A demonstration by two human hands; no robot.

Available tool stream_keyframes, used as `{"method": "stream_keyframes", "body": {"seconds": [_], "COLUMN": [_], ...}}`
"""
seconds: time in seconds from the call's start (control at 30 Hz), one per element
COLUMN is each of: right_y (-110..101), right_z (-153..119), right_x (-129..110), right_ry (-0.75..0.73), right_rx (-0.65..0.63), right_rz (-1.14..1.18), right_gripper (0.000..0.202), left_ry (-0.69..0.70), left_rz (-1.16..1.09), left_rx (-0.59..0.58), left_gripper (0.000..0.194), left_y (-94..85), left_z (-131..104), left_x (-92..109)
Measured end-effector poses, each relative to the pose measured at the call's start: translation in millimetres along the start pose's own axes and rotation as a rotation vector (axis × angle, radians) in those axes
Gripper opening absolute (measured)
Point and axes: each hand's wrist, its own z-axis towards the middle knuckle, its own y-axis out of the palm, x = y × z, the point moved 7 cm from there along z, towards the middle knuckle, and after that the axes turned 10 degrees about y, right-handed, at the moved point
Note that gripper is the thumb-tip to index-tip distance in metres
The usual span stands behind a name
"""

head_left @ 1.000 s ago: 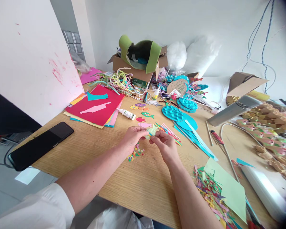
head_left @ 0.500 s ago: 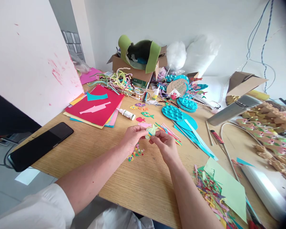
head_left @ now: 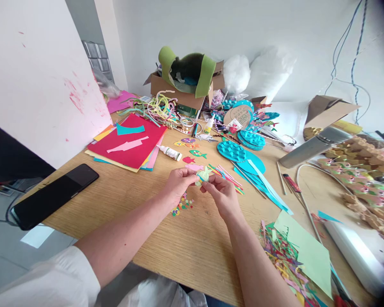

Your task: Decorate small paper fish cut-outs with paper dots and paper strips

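A pale green paper fish (head_left: pixel 205 174) with a blue and yellow band is held just above the table between my two hands. My left hand (head_left: pixel 181 182) pinches its left edge between thumb and fingers. From the other side my right hand (head_left: pixel 222 192) grips it, thumb lying over the band. Just beyond lie a pink paper fish (head_left: pixel 194 167), a red paper fish (head_left: pixel 188 160) and a green one (head_left: pixel 198 154). Small coloured paper dots (head_left: pixel 181 208) are scattered below my left hand. Thin coloured paper strips (head_left: pixel 227 178) lie beyond my right hand.
A white glue bottle (head_left: pixel 170 153) lies beside stacked coloured paper (head_left: pixel 124 147). A black phone (head_left: pixel 56 194) rests at the left edge. Blue paper ovals (head_left: pixel 232 152), a steel flask (head_left: pixel 313 148), a red-handled tool (head_left: pixel 291 182) and paper scraps (head_left: pixel 284 256) occupy the right side.
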Motion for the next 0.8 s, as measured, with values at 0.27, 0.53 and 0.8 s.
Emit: {"method": "stream_keyframes", "body": {"seconds": [0.27,0.53,0.8], "right_y": [-0.5,2.4,-44.8], "right_z": [0.4,0.2,10.2], "right_x": [1.1,2.2,0.7], "right_ry": [0.022,0.006,-0.034], "right_rx": [-0.006,-0.025,0.173], "right_rz": [0.027,0.047,-0.024], "right_gripper": [0.019,0.024,0.045], "left_ry": [0.009,0.001,-0.100], "left_rz": [-0.022,-0.073,-0.267], "left_rx": [0.010,-0.034,0.039], "left_gripper": [0.013,0.013,0.008], "left_y": [-1.3,4.6,-2.7], "left_z": [1.4,-1.3,1.9], "left_x": [-1.0,2.5,0.5]}}
